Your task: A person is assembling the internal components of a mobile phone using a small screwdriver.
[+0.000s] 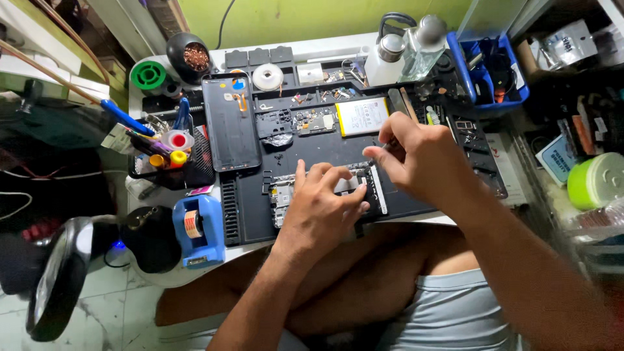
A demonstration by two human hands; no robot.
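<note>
Opened phone (286,195) under L hand (322,201), fingers pressing; R hand (416,159) above, pinching prob. thin tool.

Up and to the left of the hands a dark phone back cover (231,122) lies flat on the black work mat (247,214), with a white battery (361,116) just above the right hand. A blue tape dispenser (199,229) stands left of the left hand. Farther off, a blue bin (489,71) sits beyond the right hand, and a green lidded tub (597,179) lies to its right.
</note>
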